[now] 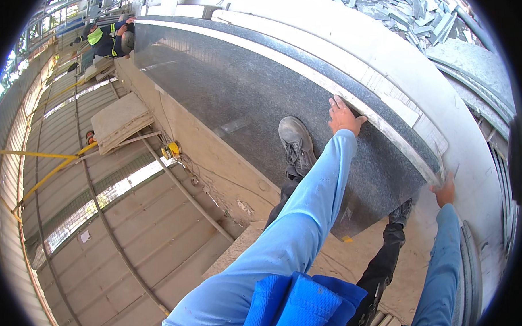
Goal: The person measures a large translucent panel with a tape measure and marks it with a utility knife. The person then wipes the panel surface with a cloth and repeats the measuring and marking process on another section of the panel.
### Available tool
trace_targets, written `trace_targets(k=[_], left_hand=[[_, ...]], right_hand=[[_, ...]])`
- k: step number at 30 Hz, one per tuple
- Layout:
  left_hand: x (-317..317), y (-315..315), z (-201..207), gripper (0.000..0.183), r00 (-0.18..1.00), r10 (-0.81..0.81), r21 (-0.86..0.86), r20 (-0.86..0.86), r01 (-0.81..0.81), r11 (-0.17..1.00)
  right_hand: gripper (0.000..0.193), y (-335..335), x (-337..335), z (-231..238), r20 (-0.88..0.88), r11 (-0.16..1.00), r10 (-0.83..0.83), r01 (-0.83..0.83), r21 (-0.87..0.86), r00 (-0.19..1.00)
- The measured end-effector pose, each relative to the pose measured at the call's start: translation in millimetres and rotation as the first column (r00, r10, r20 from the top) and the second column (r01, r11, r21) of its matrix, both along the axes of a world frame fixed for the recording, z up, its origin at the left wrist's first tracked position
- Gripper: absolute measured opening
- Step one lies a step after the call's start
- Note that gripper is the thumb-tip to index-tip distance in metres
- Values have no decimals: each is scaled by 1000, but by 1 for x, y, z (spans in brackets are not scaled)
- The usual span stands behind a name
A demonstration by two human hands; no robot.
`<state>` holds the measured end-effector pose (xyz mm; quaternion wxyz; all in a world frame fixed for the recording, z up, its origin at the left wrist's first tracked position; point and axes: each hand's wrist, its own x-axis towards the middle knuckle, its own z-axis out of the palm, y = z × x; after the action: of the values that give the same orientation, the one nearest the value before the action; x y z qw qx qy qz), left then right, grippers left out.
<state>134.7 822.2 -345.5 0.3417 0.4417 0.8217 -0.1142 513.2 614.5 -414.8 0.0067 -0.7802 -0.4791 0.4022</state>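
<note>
A long dark speckled stone slab (212, 78) stretches from the far left down to my right. Along it runs a long pale straight strip (280, 68), like a straightedge. My left hand (345, 117) rests on the slab with fingers spread, fingertips against the strip. At the strip's near end is my right hand (444, 192), its fingers bent together. Something thin shows beside those fingers, too small to name. One of my grey work shoes (296, 141) is planted on the slab; the other shoe (400, 212) is by its near end.
Far left, a person (110, 40) in a dark top with reflective bands crouches by the slab. A yellow tool (171, 150) and stacked flat boards (121, 121) lie left, below the ledge (208, 144). Broken stone offcuts (405, 8) are heaped at far right, beyond a white surface (473, 155).
</note>
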Motion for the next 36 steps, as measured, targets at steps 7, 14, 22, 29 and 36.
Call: trace_targets(k=[7,14,22,29,36], left_hand=[[-23,12,-18,117,988,-50,151,-144,71,986],[-62,53,-24,124,969,-116,31,-220,126,992],[-69,76,-46,133,998,10,-92,-63,-15,996],[-70,83,-34,132,995,90,-140,-32,-94,986],[-77,82,-31,123,992,122,-83,23,-120,989]], right_hand=[[77,-17,7,-12,123,999,27,-25,-21,992],[75,21,-16,25,-57,993,-88,83,-82,995],[77,19,-27,35,94,999,-38,36,17,995],[41,37,-86,64,135,971,26,-57,232,991],[36,201,-206,57,19,715,640,-604,352,768]])
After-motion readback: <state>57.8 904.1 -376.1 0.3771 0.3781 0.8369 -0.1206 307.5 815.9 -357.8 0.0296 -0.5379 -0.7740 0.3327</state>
